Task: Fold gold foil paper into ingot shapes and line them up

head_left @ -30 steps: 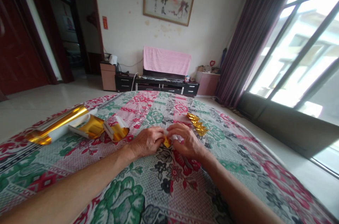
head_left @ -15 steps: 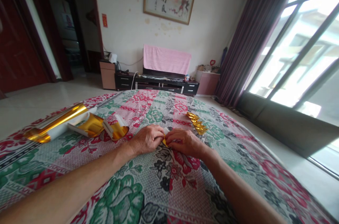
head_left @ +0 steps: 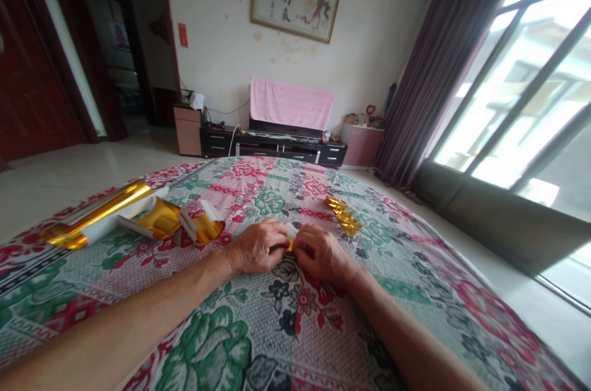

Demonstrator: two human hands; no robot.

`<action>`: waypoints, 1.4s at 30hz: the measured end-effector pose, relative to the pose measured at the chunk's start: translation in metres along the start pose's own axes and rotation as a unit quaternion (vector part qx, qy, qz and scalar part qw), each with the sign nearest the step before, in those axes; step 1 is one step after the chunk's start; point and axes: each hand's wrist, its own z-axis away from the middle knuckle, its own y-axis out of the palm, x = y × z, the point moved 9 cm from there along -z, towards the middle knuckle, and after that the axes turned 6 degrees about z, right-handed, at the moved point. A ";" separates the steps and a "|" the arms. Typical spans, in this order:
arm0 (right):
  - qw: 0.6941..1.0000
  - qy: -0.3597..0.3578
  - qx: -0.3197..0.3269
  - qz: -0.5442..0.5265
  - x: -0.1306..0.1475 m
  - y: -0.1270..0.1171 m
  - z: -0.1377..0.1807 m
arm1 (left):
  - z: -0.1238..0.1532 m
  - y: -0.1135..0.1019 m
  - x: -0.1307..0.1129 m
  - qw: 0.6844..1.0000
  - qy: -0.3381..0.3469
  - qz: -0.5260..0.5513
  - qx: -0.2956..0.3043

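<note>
Between my two hands is a small piece of gold foil paper (head_left: 290, 243), gold below with a white part above; most of it is hidden by fingers. My left hand (head_left: 261, 245) pinches its left side with bent fingers. On the right side, my right hand (head_left: 322, 252) has its fingers curled round the paper's edge. Both hands rest low over the flowered cloth (head_left: 203, 342). Beyond my right hand lies a row of folded gold foil pieces (head_left: 344, 216), several of them overlapping.
Curled gold foil sheets with white backs (head_left: 159, 218) lie to the left of my left hand, a longer gold roll (head_left: 106, 212) behind them. Past the cloth's far edge stands a low black cabinet (head_left: 268, 149) under a pink towel (head_left: 290, 101). A window (head_left: 521, 83) is at right.
My hands have moved slightly apart, and my fingers have curled in more on the gold foil paper. The other foil pieces have stayed in place.
</note>
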 end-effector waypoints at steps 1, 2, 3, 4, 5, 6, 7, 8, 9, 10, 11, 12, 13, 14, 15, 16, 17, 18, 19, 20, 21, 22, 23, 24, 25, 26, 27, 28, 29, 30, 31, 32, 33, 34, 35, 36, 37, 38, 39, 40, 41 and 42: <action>1.000 0.011 -0.005 -0.010 -0.002 0.000 0.000 | 0.000 0.001 0.001 1.000 -0.007 0.003 0.007; 1.000 0.022 -0.008 -0.018 -0.004 0.000 0.001 | -0.001 0.002 0.002 1.000 -0.014 0.006 0.014; 0.999 0.030 -0.011 -0.026 -0.006 0.000 0.001 | -0.001 0.003 0.003 1.000 -0.022 0.008 0.020; 0.999 0.033 -0.012 -0.035 -0.008 0.000 0.001 | -0.002 0.004 0.004 0.999 -0.030 0.009 0.024; 0.998 0.033 -0.012 -0.047 -0.009 -0.001 0.001 | -0.002 0.004 0.005 0.999 -0.037 0.010 0.025; 0.998 0.030 -0.011 -0.060 -0.010 -0.002 0.001 | -0.003 0.005 0.006 0.999 -0.043 0.011 0.023; 0.997 0.026 -0.010 -0.075 -0.011 -0.003 0.001 | -0.004 0.004 0.007 0.999 -0.048 0.013 0.019; 0.996 0.024 -0.009 -0.090 -0.013 -0.004 0.002 | -0.004 0.004 0.007 0.998 -0.053 0.017 0.014; 0.994 0.023 -0.008 -0.103 -0.014 -0.005 0.002 | -0.005 0.004 0.008 0.998 -0.059 0.023 0.009; 0.993 0.024 -0.007 -0.112 -0.016 -0.006 0.002 | -0.005 0.004 0.010 0.997 -0.067 0.029 0.005; 0.993 0.025 -0.007 -0.119 -0.018 -0.007 0.002 | -0.005 0.004 0.012 0.996 -0.076 0.036 -0.001; 0.992 0.027 -0.006 -0.123 -0.020 -0.007 0.002 | -0.004 0.004 0.014 0.995 -0.086 0.043 -0.008; 0.992 0.029 -0.005 -0.125 -0.021 -0.007 0.003 | -0.004 0.004 0.016 0.994 -0.096 0.051 -0.013; 0.991 0.030 -0.004 -0.127 -0.022 -0.006 0.003 | -0.004 0.004 0.019 0.993 -0.105 0.058 -0.016; 0.991 0.032 -0.004 -0.128 -0.023 -0.005 0.003 | -0.003 0.005 0.021 0.991 -0.113 0.065 -0.018; 0.991 0.035 -0.003 -0.130 -0.024 -0.005 0.003 | -0.003 0.006 0.023 0.990 -0.119 0.069 -0.019; 0.990 0.037 -0.003 -0.132 -0.025 -0.004 0.004 | -0.003 0.007 0.024 0.989 -0.124 0.071 -0.019; 0.990 0.039 -0.002 -0.134 -0.026 -0.003 0.004 | -0.003 0.008 0.025 0.989 -0.130 0.071 -0.018; 0.990 0.040 -0.002 -0.136 -0.027 -0.002 0.004 | -0.003 0.009 0.026 0.988 -0.134 0.069 -0.018; 0.990 0.041 -0.001 -0.137 -0.027 -0.002 0.004 | -0.004 0.010 0.026 0.988 -0.137 0.067 -0.018; 0.989 0.042 -0.001 -0.139 -0.028 -0.001 0.004 | -0.004 0.010 0.026 0.988 -0.138 0.063 -0.019; 0.989 0.043 -0.002 -0.140 -0.029 -0.001 0.005 | -0.004 0.010 0.025 0.988 -0.139 0.060 -0.021; 0.989 0.043 -0.002 -0.142 -0.030 -0.001 0.005 | -0.004 0.009 0.025 0.988 -0.140 0.058 -0.023; 0.989 0.043 -0.003 -0.143 -0.030 -0.001 0.005 | -0.004 0.009 0.024 0.988 -0.141 0.057 -0.027; 0.989 0.041 -0.004 -0.143 -0.030 -0.001 0.005 | -0.004 0.009 0.024 0.988 -0.143 0.056 -0.030; 0.989 0.039 -0.004 -0.142 -0.029 -0.001 0.005 | -0.004 0.008 0.024 0.987 -0.145 0.056 -0.033; 0.990 0.037 -0.006 -0.138 -0.029 -0.001 0.005 | -0.003 0.008 0.024 0.987 -0.147 0.056 -0.036; 0.990 0.035 -0.007 -0.133 -0.028 -0.002 0.005 | -0.003 0.007 0.025 0.987 -0.148 0.057 -0.038; 0.991 0.035 -0.009 -0.126 -0.027 -0.002 0.005 | -0.003 0.007 0.025 0.986 -0.150 0.057 -0.040; 0.992 0.036 -0.011 -0.119 -0.026 -0.002 0.005 | -0.003 0.007 0.026 0.986 -0.151 0.058 -0.041; 0.993 0.036 -0.013 -0.113 -0.025 -0.002 0.004 | -0.003 0.007 0.026 0.986 -0.152 0.059 -0.041; 0.993 0.037 -0.016 -0.107 -0.025 -0.002 0.003 | -0.003 0.007 0.027 0.986 -0.153 0.061 -0.040; 0.994 0.038 -0.018 -0.103 -0.024 -0.001 0.003 | -0.003 0.007 0.027 0.985 -0.154 0.062 -0.039; 0.994 0.038 -0.020 -0.098 -0.024 -0.001 0.002 | -0.003 0.006 0.026 0.985 -0.153 0.064 -0.039; 0.995 0.037 -0.023 -0.095 -0.023 -0.001 0.002 | -0.004 0.006 0.026 0.986 -0.152 0.065 -0.038; 0.995 0.037 -0.025 -0.092 -0.023 -0.001 0.002 | -0.004 0.006 0.026 0.986 -0.151 0.066 -0.036; 0.995 0.038 -0.027 -0.089 -0.023 -0.001 0.001 | -0.004 0.007 0.025 0.986 -0.149 0.066 -0.034; 0.995 0.039 -0.029 -0.087 -0.023 -0.001 0.001 | -0.004 0.007 0.025 0.986 -0.149 0.067 -0.032; 0.995 0.040 -0.030 -0.085 -0.023 -0.001 0.001 | -0.004 0.007 0.025 0.986 -0.149 0.067 -0.029; 0.995 0.040 -0.030 -0.085 -0.023 0.000 0.001 | -0.004 0.008 0.026 0.986 -0.149 0.068 -0.028; 0.995 0.040 -0.030 -0.085 -0.023 0.000 0.001 | -0.004 0.008 0.026 0.986 -0.149 0.069 -0.028; 0.995 0.039 -0.030 -0.086 -0.023 0.000 0.001 | -0.004 0.008 0.026 0.986 -0.150 0.071 -0.028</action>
